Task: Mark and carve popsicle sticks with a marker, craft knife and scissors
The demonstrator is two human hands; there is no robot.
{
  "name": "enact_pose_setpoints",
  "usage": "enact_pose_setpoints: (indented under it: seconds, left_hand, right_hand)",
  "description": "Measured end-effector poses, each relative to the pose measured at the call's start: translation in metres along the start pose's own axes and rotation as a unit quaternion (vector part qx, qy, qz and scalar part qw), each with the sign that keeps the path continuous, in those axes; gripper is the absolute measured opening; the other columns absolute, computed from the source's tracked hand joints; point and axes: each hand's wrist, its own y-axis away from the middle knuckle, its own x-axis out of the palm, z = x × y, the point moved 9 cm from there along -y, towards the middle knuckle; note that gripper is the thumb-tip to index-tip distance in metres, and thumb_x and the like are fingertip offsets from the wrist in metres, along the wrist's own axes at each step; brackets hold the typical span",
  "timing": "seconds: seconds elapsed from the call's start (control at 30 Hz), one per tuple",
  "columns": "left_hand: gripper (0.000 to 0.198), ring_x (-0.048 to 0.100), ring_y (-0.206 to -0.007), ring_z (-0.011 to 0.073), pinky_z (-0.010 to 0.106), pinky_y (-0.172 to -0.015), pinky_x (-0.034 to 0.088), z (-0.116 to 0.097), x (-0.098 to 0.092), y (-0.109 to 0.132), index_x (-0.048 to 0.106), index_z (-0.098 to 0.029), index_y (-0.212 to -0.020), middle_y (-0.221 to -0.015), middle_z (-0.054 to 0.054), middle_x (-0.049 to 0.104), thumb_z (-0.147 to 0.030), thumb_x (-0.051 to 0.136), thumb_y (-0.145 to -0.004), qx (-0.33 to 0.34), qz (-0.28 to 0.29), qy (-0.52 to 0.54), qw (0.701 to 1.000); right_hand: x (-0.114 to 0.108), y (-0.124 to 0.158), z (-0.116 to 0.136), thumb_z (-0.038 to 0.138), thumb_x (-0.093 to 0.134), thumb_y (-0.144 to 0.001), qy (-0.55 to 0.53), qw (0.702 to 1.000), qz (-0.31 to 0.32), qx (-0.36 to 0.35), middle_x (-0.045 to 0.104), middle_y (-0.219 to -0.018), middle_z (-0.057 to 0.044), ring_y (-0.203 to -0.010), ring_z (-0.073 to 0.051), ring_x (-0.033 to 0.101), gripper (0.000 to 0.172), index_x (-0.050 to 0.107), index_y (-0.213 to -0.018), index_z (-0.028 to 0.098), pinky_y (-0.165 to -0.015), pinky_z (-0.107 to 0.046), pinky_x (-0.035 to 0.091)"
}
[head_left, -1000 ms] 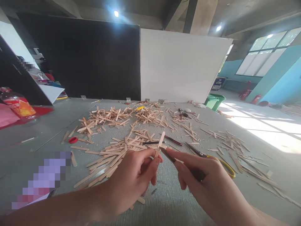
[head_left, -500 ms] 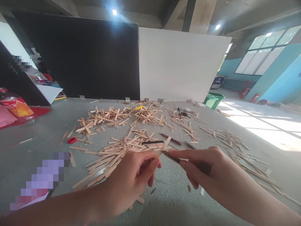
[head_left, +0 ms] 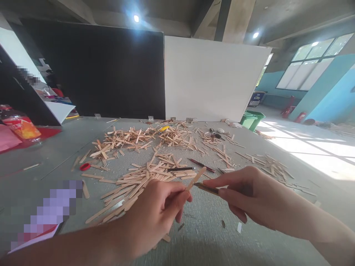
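Between the thumb and fingers of my left hand (head_left: 163, 210) is a wooden craft stick (head_left: 199, 175), tilted up to the right. My right hand (head_left: 246, 195) pinches a slim dark tool (head_left: 207, 188) that looks like a craft knife. Its tip meets the stick just above my left fingertips, where a small notch or sliver seems to show. Beyond my left hand lies a loose heap of craft sticks (head_left: 144, 175), with a black pen (head_left: 181, 169) and a dark red pen (head_left: 203, 165) on or by it.
A larger pile of sticks (head_left: 124, 138) lies farther back, with a yellow object (head_left: 165, 128) on it. Keys (head_left: 215, 133) lie right of it. A red ring (head_left: 84, 167) and a drink bottle (head_left: 20, 125) are at left. Scattered sticks (head_left: 274, 166) lie right.
My right hand and the tool have shifted slightly right and tilted flatter. The stick in my left hand leans a little more to the right. The view has tipped up slightly.
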Motion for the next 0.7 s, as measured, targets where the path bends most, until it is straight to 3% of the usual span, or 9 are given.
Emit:
enact_pose_setpoints:
  seconds: [0.07,0.13,0.27,0.53,0.63,0.7]
  left_hand:
    - [0.047,0.048,-0.055,0.0097,0.020,-0.050,0.039,-0.004,-0.005,0.002,0.056,-0.019,-0.074,-0.063,-0.003,0.054,-0.051,0.045,-0.106,0.030,-0.033,-0.080,0.996]
    - [0.047,0.048,-0.055,0.0094,0.019,-0.050,0.038,-0.004,-0.004,0.003,0.057,-0.019,-0.075,-0.063,-0.003,0.054,-0.051,0.044,-0.107,0.025,-0.025,-0.087,0.996]
    - [0.042,0.048,-0.046,0.0067,0.017,-0.045,0.040,0.002,0.001,0.001,0.064,-0.018,-0.094,-0.065,-0.004,0.060,-0.056,0.048,-0.105,-0.032,0.047,0.038,0.998]
    - [0.050,0.048,-0.038,0.0041,0.013,-0.038,0.037,-0.001,0.006,-0.001,0.063,-0.017,-0.093,-0.060,-0.004,0.060,-0.067,0.060,-0.095,-0.055,0.120,0.178,0.975]
    - [0.051,0.046,-0.037,0.0033,0.012,-0.037,0.037,-0.003,0.005,-0.002,0.064,-0.017,-0.091,-0.059,-0.004,0.060,-0.068,0.062,-0.093,-0.057,0.126,0.185,0.973]
    - [0.051,0.045,-0.036,0.0032,0.012,-0.036,0.036,-0.003,0.004,-0.003,0.064,-0.016,-0.091,-0.058,-0.005,0.059,-0.067,0.063,-0.093,-0.057,0.123,0.187,0.973]
  right_hand:
    - [-0.001,0.001,0.000,0.045,0.053,-0.106,0.010,1.000,-0.006,-0.004,0.063,-0.057,0.002,-0.049,-0.010,0.054,0.040,0.069,-0.140,0.032,-0.045,-0.021,0.037]
    - [-0.002,0.002,0.001,0.044,0.054,-0.105,0.016,1.000,-0.012,-0.010,0.063,-0.057,0.002,-0.051,-0.011,0.056,0.039,0.070,-0.139,0.033,-0.046,-0.021,0.039]
    - [-0.002,0.002,0.001,0.044,0.055,-0.104,0.005,1.000,-0.006,-0.013,0.062,-0.057,0.002,-0.048,-0.010,0.054,0.037,0.072,-0.136,0.034,-0.044,-0.021,0.037]
    - [-0.006,-0.004,0.007,0.042,0.058,-0.104,-0.019,0.997,0.009,-0.071,0.060,-0.058,0.003,-0.049,-0.009,0.051,0.037,0.072,-0.136,0.032,-0.045,-0.020,0.038]
    - [-0.007,-0.001,0.015,0.038,0.053,-0.107,0.037,0.994,-0.013,-0.106,0.057,-0.059,0.004,-0.049,-0.009,0.048,0.036,0.070,-0.138,0.031,-0.045,-0.021,0.036]
    - [-0.008,0.006,0.027,0.033,0.048,-0.109,0.108,0.978,-0.051,-0.168,0.054,-0.058,0.004,-0.048,-0.009,0.045,0.037,0.069,-0.140,0.031,-0.046,-0.022,0.034]
